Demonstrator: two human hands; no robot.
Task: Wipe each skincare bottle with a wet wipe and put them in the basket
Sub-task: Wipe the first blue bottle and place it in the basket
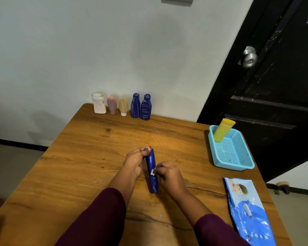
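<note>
A long blue bottle (pixel 152 171) is held lengthwise over the middle of the wooden table (pixel 89 157). My left hand (pixel 134 161) grips its far end. My right hand (pixel 169 176) pinches a small bunched white wet wipe (pixel 152 172) against the bottle's side. At the table's far edge stand a white jar (pixel 98 105), a pink tube (pixel 112 105), a yellowish tube (pixel 123 106) and two blue bottles (pixel 135 105) (pixel 145 107). A turquoise mesh basket (pixel 233 157) at the right holds a yellow bottle (pixel 223 130) leaning in its far corner.
A blue pack of wet wipes (pixel 247 210) lies flat near the table's right front edge. A black door (pixel 274 86) with a metal knob (pixel 249 57) stands behind the basket. A pale wall backs the table.
</note>
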